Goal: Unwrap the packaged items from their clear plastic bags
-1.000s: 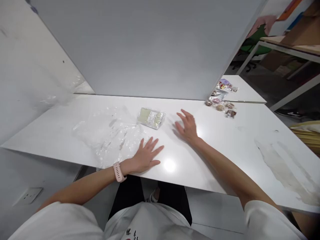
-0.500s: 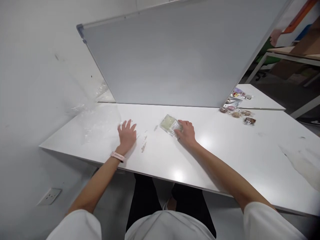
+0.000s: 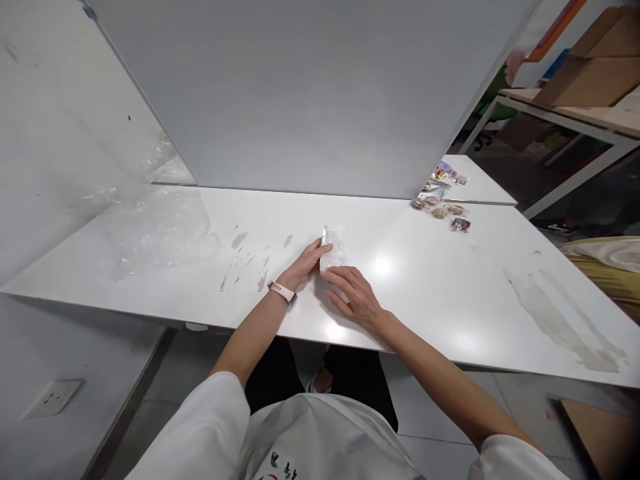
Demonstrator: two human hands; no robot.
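A small clear plastic packet point(image 3: 334, 245) lies on the white table point(image 3: 450, 287) near its middle. My left hand point(image 3: 306, 261), with a pink watch on the wrist, pinches the packet's left edge. My right hand point(image 3: 354, 295) rests with fingers stretched toward the packet's near end, touching it. A large crumpled clear plastic bag point(image 3: 155, 227) lies at the table's left, apart from both hands.
A big whiteboard point(image 3: 310, 93) stands upright along the table's back. Several small wrapped snacks point(image 3: 440, 200) lie at its right end. Smears mark the table between the bag and my hands and at far right. Another table with cardboard boxes point(image 3: 595, 73) stands behind.
My left hand left the plastic bag and came right to the packet. My right hand drew the packet nearer and shifted to its near end. The camera view shifted.
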